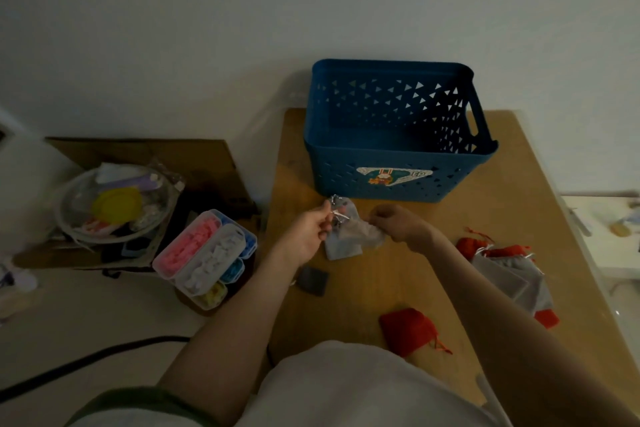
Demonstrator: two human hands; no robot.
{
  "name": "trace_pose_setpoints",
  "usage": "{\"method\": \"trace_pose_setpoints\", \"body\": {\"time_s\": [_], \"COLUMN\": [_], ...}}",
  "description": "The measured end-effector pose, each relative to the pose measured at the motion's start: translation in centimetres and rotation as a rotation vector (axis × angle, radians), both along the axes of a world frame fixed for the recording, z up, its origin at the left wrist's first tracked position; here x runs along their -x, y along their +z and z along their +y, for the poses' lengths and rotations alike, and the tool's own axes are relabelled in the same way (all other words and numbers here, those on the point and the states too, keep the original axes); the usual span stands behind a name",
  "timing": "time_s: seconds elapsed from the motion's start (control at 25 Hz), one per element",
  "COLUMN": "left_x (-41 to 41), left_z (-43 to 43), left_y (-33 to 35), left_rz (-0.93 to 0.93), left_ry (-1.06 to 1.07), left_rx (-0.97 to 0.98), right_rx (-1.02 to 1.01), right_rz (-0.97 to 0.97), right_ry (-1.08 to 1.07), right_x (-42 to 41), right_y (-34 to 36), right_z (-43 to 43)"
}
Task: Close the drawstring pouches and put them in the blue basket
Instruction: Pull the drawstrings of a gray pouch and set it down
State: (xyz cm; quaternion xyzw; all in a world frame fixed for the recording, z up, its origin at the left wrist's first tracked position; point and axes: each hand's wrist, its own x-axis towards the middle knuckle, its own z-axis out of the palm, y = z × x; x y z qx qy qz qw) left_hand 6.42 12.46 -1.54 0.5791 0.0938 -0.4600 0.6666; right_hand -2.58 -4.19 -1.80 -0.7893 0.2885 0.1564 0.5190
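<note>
I hold a grey drawstring pouch (349, 236) just above the wooden table (374, 284), in front of the blue basket (398, 163). My left hand (308, 232) pinches its silver drawstring at the pouch's left side. On the right, my right hand (398, 224) grips the gathered mouth of the same pouch. The basket stands at the table's far edge and I see nothing inside it. A red pouch (407, 331) lies near my body. More grey pouches (512, 274) and red pouches (485, 246) are piled at the table's right.
A small dark square object (313, 280) lies on the table under my left forearm. Left of the table stand a clear organiser box (207, 258) with coloured pieces and a glass bowl (114, 208) of odds and ends on cardboard. A black cable (86, 362) crosses the floor.
</note>
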Motion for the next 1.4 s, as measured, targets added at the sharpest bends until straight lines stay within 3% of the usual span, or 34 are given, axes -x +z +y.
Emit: {"method": "trace_pose_setpoints", "body": {"time_s": [0.08, 0.2, 0.44, 0.6, 0.72, 0.88, 1.0, 1.24, 1.4], "left_x": [-0.1, -0.3, -0.6, -1.5, -1.9, -1.5, -1.2, -0.8, -1.1], "left_z": [0.1, 0.2, -1.2, -2.0, -1.3, -0.2, 0.2, -0.3, 0.0], "left_y": [0.3, 0.7, 2.2, 3.1, 3.0, 3.0, 2.9, 4.0, 4.3], "left_rz": [0.096, 0.201, 0.193, 0.103, 0.171, 0.206, 0.115, -0.125, -0.122], "left_ry": [0.115, 0.222, 0.448, 0.354, 0.296, 0.259, 0.217, 0.095, 0.108], "left_rx": [0.105, 0.223, 0.334, 0.328, 0.386, 0.328, 0.246, 0.082, -0.063], "right_rx": [0.068, 0.009, 0.014, -0.087, -0.272, -0.267, -0.298, -0.299, -0.232], "right_rz": [0.037, 0.053, -0.088, -0.174, -0.150, -0.276, -0.369, -0.402, -0.415], "right_ry": [-0.013, -0.110, -0.084, -0.075, -0.049, -0.048, -0.006, -0.060, -0.171], "right_x": [0.3, 0.6, -0.3, -1.1, -1.5, -1.7, -2.0, -2.7, -2.6], "right_y": [-0.3, -0.6, 1.2, 2.9, 3.2, 3.2, 3.4, 3.3, 3.3], "right_z": [-0.8, -1.8, -1.0, -0.1, -0.1, 0.1, 0.5, 1.0, 0.6]}}
